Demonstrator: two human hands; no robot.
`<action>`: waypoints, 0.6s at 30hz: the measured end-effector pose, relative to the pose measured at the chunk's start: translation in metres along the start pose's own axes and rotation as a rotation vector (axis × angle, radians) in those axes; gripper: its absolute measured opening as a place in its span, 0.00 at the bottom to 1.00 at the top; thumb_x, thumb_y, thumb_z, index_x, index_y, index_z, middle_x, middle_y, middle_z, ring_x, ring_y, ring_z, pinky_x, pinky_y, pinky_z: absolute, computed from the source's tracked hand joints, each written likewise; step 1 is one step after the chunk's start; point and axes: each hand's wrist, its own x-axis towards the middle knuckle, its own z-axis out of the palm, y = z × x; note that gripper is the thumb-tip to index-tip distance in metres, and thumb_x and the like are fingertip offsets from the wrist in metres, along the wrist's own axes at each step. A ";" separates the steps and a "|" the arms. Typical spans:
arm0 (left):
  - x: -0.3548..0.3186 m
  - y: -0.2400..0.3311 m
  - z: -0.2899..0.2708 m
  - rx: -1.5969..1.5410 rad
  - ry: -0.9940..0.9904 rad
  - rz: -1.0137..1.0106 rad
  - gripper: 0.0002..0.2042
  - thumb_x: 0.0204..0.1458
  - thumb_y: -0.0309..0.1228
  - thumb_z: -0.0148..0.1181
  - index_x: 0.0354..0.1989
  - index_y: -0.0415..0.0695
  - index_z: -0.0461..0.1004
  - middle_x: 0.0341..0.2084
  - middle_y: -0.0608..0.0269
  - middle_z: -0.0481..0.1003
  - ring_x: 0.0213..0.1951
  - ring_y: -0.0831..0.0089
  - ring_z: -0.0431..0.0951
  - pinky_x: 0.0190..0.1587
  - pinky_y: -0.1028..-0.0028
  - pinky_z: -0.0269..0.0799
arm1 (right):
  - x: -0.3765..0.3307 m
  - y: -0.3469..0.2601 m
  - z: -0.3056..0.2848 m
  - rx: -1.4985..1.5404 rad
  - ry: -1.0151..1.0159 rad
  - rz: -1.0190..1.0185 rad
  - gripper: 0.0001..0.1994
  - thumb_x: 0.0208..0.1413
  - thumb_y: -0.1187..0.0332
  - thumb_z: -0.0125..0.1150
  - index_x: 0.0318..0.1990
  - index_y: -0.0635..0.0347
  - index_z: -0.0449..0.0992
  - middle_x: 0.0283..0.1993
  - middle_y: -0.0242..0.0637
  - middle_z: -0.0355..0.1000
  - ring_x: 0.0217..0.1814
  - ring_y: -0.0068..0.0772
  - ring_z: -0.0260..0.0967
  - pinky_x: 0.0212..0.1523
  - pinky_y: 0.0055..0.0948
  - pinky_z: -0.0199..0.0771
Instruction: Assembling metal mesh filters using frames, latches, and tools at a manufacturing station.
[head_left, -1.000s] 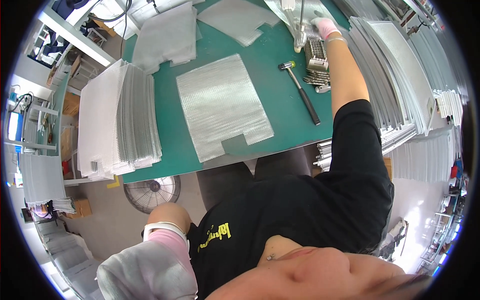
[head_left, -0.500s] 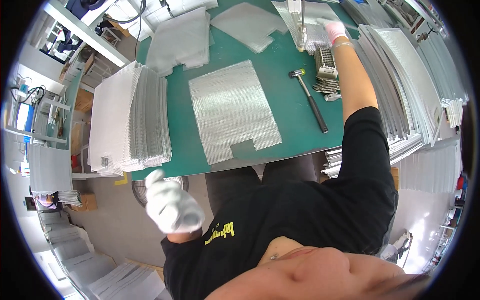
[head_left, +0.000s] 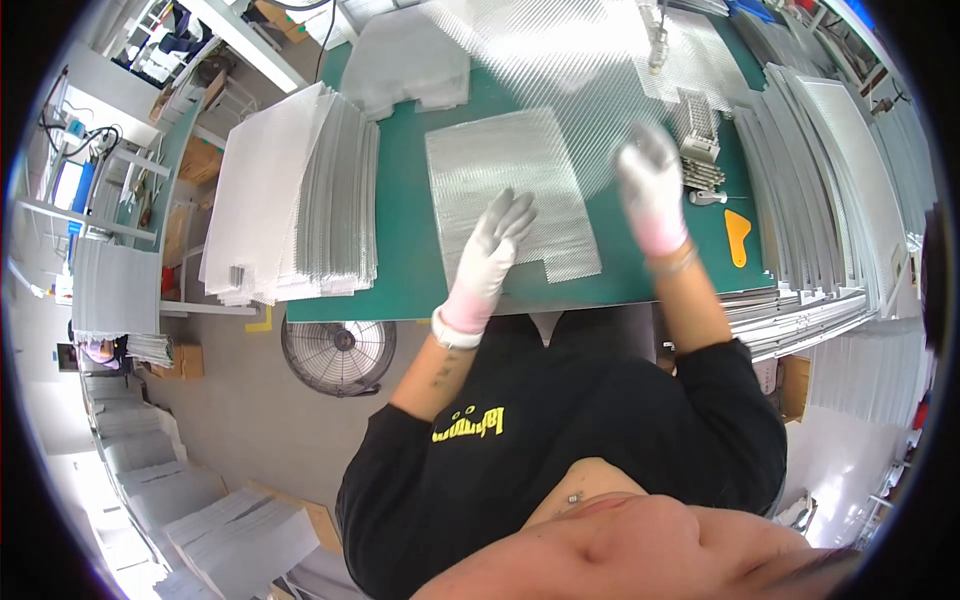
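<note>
My left hand (head_left: 495, 240), in a white glove with grey fingertips, is over a silvery mesh panel (head_left: 515, 160) on the green table, its fingers stretched out and apart. To the right, my gloved right hand (head_left: 648, 185) is smeared by motion. It appears to grip the near right corner of a large mesh sheet (head_left: 570, 70), which is blurred and raised over the table's far side. How the right fingers close is hard to see. Another flat mesh piece (head_left: 690, 60) lies beneath an upright metal fixture (head_left: 657, 45) at the far right.
Stacks of mesh panels (head_left: 260, 190) stand at the left, with more sheets (head_left: 405, 60) behind. At the right are panel stacks (head_left: 830, 170), a metal block (head_left: 697, 125) and a yellow scraper (head_left: 738, 238). A floor fan (head_left: 343, 345) stands below the left table edge.
My left hand has come up from beside my body to the mesh panel. My right hand has drawn back toward me, with a large sheet now raised. The hammer is out of sight.
</note>
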 end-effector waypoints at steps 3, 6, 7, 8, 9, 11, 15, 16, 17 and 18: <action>0.011 -0.009 0.013 -0.420 0.027 0.002 0.19 0.63 0.29 0.55 0.59 0.32 0.64 0.49 0.54 0.74 0.53 0.64 0.75 0.57 0.68 0.70 | -0.066 0.030 0.021 -0.161 -0.072 0.183 0.28 0.55 0.77 0.62 0.64 0.67 0.63 0.55 0.37 0.73 0.53 0.25 0.71 0.54 0.25 0.71; 0.000 -0.006 0.005 0.021 0.298 0.031 0.16 0.62 0.25 0.55 0.56 0.32 0.67 0.48 0.57 0.74 0.46 0.73 0.75 0.49 0.77 0.71 | -0.086 0.004 0.048 -0.124 -0.088 0.186 0.21 0.56 0.73 0.63 0.58 0.68 0.72 0.52 0.41 0.76 0.48 0.28 0.74 0.51 0.25 0.74; -0.007 0.002 -0.001 0.102 0.318 0.063 0.17 0.62 0.26 0.56 0.56 0.32 0.67 0.49 0.58 0.74 0.48 0.72 0.75 0.52 0.75 0.71 | -0.087 -0.019 0.049 -0.119 -0.093 0.194 0.21 0.56 0.73 0.63 0.58 0.68 0.72 0.52 0.41 0.76 0.48 0.28 0.74 0.51 0.25 0.74; -0.013 0.006 -0.012 0.132 0.335 0.112 0.18 0.61 0.26 0.56 0.57 0.31 0.67 0.49 0.57 0.74 0.49 0.71 0.74 0.53 0.74 0.70 | -0.085 -0.048 0.043 -0.442 -0.375 0.236 0.20 0.55 0.73 0.63 0.55 0.68 0.74 0.52 0.44 0.77 0.48 0.31 0.75 0.52 0.27 0.74; -0.019 0.010 -0.023 0.162 0.348 0.159 0.18 0.61 0.26 0.57 0.58 0.31 0.67 0.50 0.57 0.74 0.49 0.71 0.74 0.54 0.73 0.70 | -0.086 -0.064 0.033 -0.765 -0.656 0.266 0.18 0.53 0.73 0.64 0.53 0.69 0.76 0.51 0.47 0.78 0.47 0.34 0.76 0.53 0.30 0.74; -0.026 0.018 -0.042 0.154 0.301 0.096 0.22 0.60 0.26 0.57 0.61 0.32 0.64 0.51 0.55 0.74 0.51 0.70 0.74 0.56 0.71 0.69 | -0.096 -0.077 0.012 -0.738 -0.434 0.142 0.16 0.51 0.73 0.65 0.48 0.68 0.79 0.41 0.46 0.80 0.42 0.40 0.78 0.53 0.33 0.74; -0.035 0.021 -0.057 0.094 0.289 -0.004 0.21 0.58 0.21 0.57 0.60 0.32 0.66 0.51 0.59 0.74 0.49 0.75 0.74 0.54 0.75 0.71 | -0.067 -0.061 0.019 -1.185 -0.189 -0.243 0.36 0.49 0.70 0.66 0.67 0.64 0.61 0.58 0.53 0.68 0.56 0.52 0.68 0.62 0.37 0.65; -0.031 0.016 -0.057 0.125 0.272 -0.013 0.23 0.58 0.21 0.58 0.62 0.32 0.63 0.52 0.58 0.73 0.50 0.75 0.74 0.55 0.74 0.70 | -0.064 -0.039 0.015 -1.111 -0.215 -0.191 0.37 0.49 0.69 0.66 0.67 0.64 0.60 0.58 0.54 0.69 0.57 0.52 0.69 0.61 0.37 0.66; -0.028 0.014 -0.057 0.159 0.262 -0.017 0.25 0.57 0.20 0.58 0.64 0.31 0.61 0.54 0.57 0.72 0.52 0.74 0.73 0.56 0.74 0.70 | -0.063 -0.023 0.016 -1.031 -0.248 -0.143 0.37 0.49 0.68 0.67 0.68 0.64 0.59 0.59 0.54 0.69 0.57 0.52 0.69 0.61 0.37 0.67; -0.025 0.006 -0.064 0.200 0.276 -0.030 0.32 0.54 0.21 0.62 0.66 0.29 0.56 0.57 0.53 0.70 0.54 0.69 0.73 0.59 0.72 0.68 | -0.063 -0.017 0.019 -1.044 -0.228 0.075 0.38 0.49 0.66 0.67 0.68 0.63 0.58 0.62 0.54 0.67 0.62 0.50 0.68 0.61 0.36 0.68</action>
